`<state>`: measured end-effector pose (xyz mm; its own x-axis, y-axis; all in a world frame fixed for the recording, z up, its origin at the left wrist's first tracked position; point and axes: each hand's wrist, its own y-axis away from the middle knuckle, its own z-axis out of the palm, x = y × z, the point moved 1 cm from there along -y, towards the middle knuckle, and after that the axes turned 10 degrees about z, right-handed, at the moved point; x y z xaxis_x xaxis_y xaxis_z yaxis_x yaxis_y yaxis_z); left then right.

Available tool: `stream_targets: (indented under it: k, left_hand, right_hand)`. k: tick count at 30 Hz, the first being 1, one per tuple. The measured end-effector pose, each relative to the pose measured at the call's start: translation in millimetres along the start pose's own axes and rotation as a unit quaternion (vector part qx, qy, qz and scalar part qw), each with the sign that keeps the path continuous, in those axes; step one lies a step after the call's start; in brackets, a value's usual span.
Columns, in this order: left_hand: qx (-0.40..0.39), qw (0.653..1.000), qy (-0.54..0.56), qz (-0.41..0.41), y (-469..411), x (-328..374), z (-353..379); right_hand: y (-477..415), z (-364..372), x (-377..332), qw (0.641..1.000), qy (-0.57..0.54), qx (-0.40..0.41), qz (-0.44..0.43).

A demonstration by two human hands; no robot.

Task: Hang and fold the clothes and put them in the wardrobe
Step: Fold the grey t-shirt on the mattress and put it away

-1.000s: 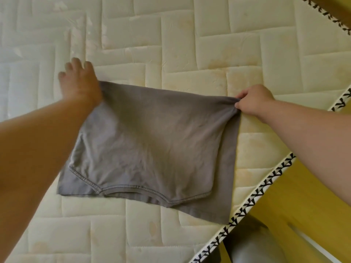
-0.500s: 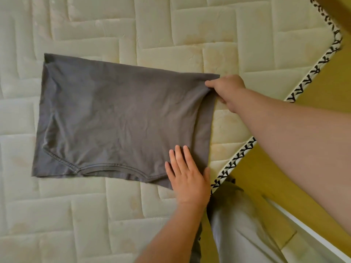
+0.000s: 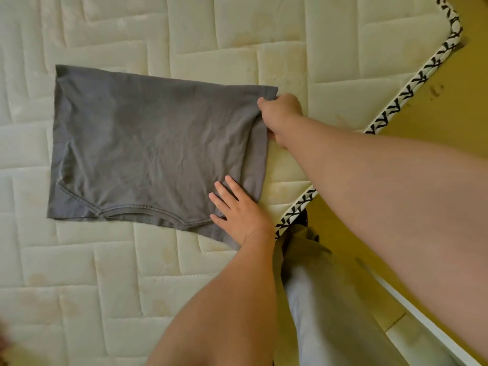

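On the mattress (image 3: pixel 211 35), flat left hand (image 3: pixel 237 212) presses the grey garment (image 3: pixel 148 143); right hand (image 3: pixel 281 112) seemingly pinches its corner.

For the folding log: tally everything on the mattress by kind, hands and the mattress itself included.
grey garment: 1, lying flat
hands: 2, the left hand pressing flat on the garment's near corner, the right hand pinching its far edge
mattress: 1
Total: 4
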<state>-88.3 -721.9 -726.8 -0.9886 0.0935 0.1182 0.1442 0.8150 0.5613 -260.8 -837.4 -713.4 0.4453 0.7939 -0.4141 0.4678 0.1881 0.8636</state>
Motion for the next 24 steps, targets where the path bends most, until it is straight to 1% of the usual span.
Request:
stream_targets:
  k: [6, 11, 13, 15, 18, 20, 21, 24]
  left_hand:
    - [0.021, 0.999, 0.031, -0.020, -3, -4, -4]
    - [-0.020, 0.999, 0.046, -0.015, 0, 0, -9]
    - [-0.054, 0.996, 0.068, 0.006, 12, 9, -16]
    - [-0.096, 0.990, 0.096, 0.048, 29, 19, -24]
    - [-0.173, 0.968, 0.145, 0.113, 54, 38, -38]
    - [-0.224, 0.947, 0.189, 0.134, 73, 54, -46]
    - [-0.245, 0.934, 0.224, 0.132, 84, 61, -50]
    - [-0.307, 0.882, 0.347, 0.088, 114, 74, -63]
  right_hand:
    - [-11, -7, -3, 0.994, 0.076, 0.032, -0.069]
    - [-5, -17, -3, 0.989, 0.100, 0.054, -0.098]
    - [9, -30, -7, 0.989, 0.098, 0.063, -0.091]
    - [23, -50, -10, 0.990, 0.086, 0.084, -0.072]
    - [45, -90, -13, 0.989, 0.045, 0.134, -0.039]
    - [60, -119, -11, 0.984, 0.050, 0.168, -0.021]
    - [67, -132, -11, 0.977, 0.075, 0.198, -0.017]
    - [89, -152, -11, 0.946, 0.132, 0.295, -0.020]
